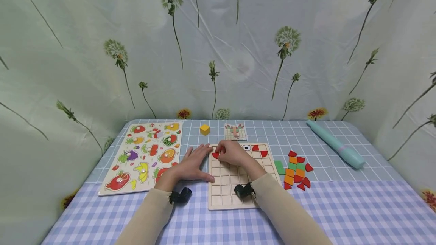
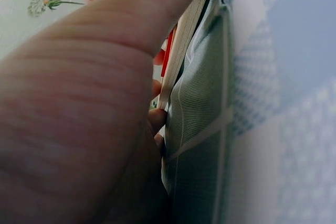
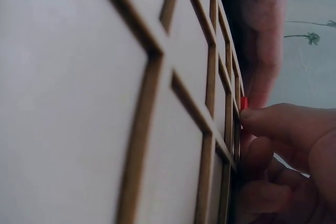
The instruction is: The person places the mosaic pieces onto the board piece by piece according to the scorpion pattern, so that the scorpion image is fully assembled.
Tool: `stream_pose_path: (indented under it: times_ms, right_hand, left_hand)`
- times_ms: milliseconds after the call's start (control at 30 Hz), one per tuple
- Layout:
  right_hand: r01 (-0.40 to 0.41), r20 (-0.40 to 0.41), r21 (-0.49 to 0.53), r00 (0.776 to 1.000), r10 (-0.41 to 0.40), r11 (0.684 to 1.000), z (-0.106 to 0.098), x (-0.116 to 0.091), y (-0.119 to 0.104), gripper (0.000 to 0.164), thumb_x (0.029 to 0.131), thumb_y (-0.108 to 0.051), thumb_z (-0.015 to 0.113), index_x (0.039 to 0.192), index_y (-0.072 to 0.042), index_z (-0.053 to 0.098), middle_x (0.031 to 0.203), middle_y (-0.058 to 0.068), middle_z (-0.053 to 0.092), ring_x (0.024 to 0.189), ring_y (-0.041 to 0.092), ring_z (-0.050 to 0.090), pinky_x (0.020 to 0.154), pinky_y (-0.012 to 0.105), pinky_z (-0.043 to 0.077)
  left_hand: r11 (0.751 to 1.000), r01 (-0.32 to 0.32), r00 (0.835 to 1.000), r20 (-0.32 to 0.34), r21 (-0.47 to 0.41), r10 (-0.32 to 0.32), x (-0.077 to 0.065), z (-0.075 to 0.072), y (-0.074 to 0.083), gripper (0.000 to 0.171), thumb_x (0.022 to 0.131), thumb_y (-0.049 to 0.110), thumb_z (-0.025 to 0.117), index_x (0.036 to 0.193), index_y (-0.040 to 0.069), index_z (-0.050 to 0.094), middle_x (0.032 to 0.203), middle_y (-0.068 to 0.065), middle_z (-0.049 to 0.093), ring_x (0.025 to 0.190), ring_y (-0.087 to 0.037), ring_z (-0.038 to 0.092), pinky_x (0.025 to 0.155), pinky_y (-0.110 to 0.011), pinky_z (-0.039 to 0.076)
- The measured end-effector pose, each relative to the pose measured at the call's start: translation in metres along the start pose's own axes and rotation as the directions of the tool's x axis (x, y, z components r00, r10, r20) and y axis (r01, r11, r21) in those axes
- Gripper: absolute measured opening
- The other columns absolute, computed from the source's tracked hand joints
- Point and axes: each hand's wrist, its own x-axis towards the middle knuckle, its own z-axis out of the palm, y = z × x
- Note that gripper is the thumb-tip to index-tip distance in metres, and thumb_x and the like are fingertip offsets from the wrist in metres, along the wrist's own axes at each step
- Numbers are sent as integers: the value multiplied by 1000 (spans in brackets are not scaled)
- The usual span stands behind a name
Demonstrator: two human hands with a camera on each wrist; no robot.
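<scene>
A wooden grid board (image 1: 225, 190) lies in front of me on the table. At its upper left corner my right hand (image 1: 233, 154), fingers curled, pinches a red quarter-circle piece (image 1: 215, 155); in the right wrist view the thumb tip meets the red piece (image 3: 243, 103) close over the grid. My left hand (image 1: 193, 165) rests along the board's left edge with fingers extended and thumb apart. Along the board's top right sit a white eye piece (image 1: 246, 148) and two more red pieces (image 1: 263, 154), partly beyond the right hand.
A fruit puzzle board (image 1: 114, 167) lies to the left. Behind the grid are a yellow cube (image 1: 204, 129) and a pattern card (image 1: 235, 132). To the right lie green pieces (image 1: 279, 167), several loose orange and red pieces (image 1: 289, 180), and a long teal object (image 1: 335, 144).
</scene>
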Motion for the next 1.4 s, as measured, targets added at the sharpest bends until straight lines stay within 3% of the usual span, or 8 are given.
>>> stream_pose_path:
  times_ms: [367,533,633,733,900,1167,1400]
  right_hand:
    - [-4,22,0,1000,4,1000,-5,-8,-2,22,86,-1,65,108,-6,67,79,2,59,68,13,51,60,24,41]
    - [61,68,42,996,-63,997,-17,-17,2,26,93,-7,64,118,-7,65,93,3,65,79,14,58,72,27,51]
    - [102,59,49,993,-105,994,-28,-23,7,28,95,-10,63,123,-8,65,105,6,67,89,16,62,81,32,54]
    - [118,32,38,992,-119,992,-39,-30,11,31,95,-8,61,125,-8,64,115,11,66,92,18,62,81,34,54]
    - [96,-15,35,995,-95,995,-58,-45,20,37,93,-2,56,128,-8,63,125,16,61,91,20,59,76,33,50]
    - [40,-79,76,996,-34,996,-83,-59,45,35,95,-3,53,130,-4,61,133,20,58,103,28,61,77,33,54]
    - [-46,-114,-10,992,45,999,-98,-63,66,33,96,-7,58,129,-2,62,130,22,60,106,33,60,90,47,54]
  left_hand:
    - [1000,15,1000,14,3,-15,1,1,-1,109,74,61,80,158,15,28,169,-7,18,158,-29,8,126,-60,-2]
    - [1000,18,1000,20,4,-18,0,1,-1,110,74,62,79,159,16,27,169,-6,17,158,-28,6,126,-59,-2]
    - [1000,18,1000,20,0,-18,0,1,-2,110,73,62,80,158,16,28,169,-7,18,158,-29,7,125,-60,-2]
    - [1000,24,999,24,-1,-24,0,1,-1,110,73,62,80,158,16,27,169,-7,18,158,-29,7,126,-60,-2]
    - [1000,20,1000,20,0,-20,1,1,-1,110,73,62,80,158,14,27,168,-9,19,158,-32,9,125,-61,0]
    - [1000,26,999,20,-1,-26,1,1,0,110,74,61,80,158,15,27,168,-9,18,158,-31,8,125,-61,-1]
    - [1000,28,999,21,-4,-28,1,0,1,111,73,60,81,158,15,27,169,-9,18,158,-32,9,125,-61,0]
